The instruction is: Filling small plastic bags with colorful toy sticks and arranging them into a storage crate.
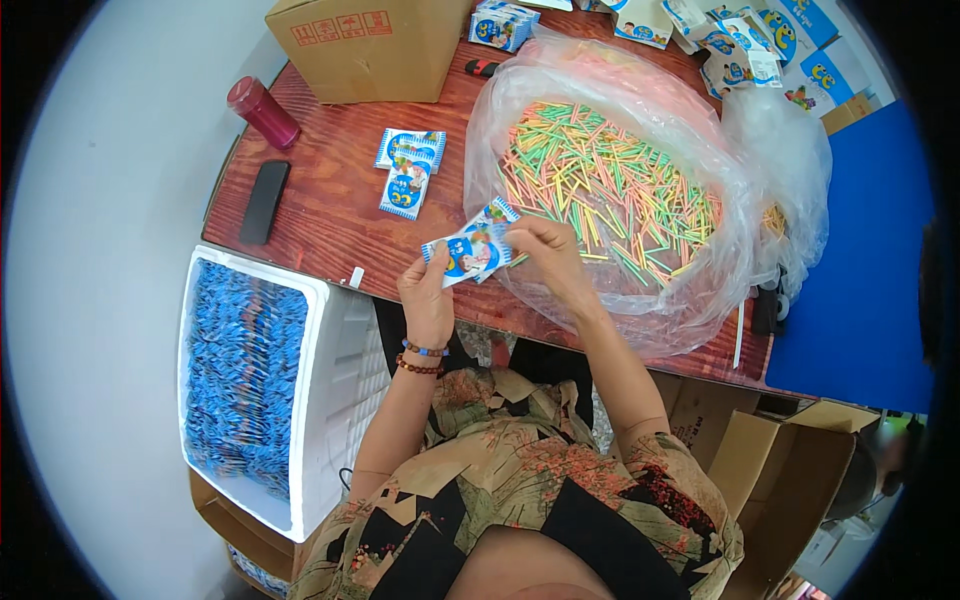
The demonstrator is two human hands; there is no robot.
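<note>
A: Where are the packets that are being handled?
B: The blue-and-white packets (468, 254) are in both hands, raised over the near edge of the reddish wooden table (335, 200). They overlap, so I can't tell how many there are.
A: How does the left hand (428, 295) grip?
B: Its thumb and fingers pinch the near left end. Two beaded bracelets (425, 349) circle that wrist.
A: And the right hand (548, 255)?
B: Thumb and fingertips are drawn together, pinching the right side of the packets.
A: What lies around them?
B: Just to the right, a clear plastic bag (655, 325) stands wide at the top, full of thin pink, yellow and green sticks (590, 185). Farther away to the left, a small pile of similar packets (408, 165) rests on the wood.
A: Anything more on the left?
B: A flat black device (264, 203), with a magenta bottle (266, 116) beyond it and a cardboard box (370, 60) at the far side. Nearer, beside the table, a white foam box (318, 400) holds rows of blue packets (248, 375).
</note>
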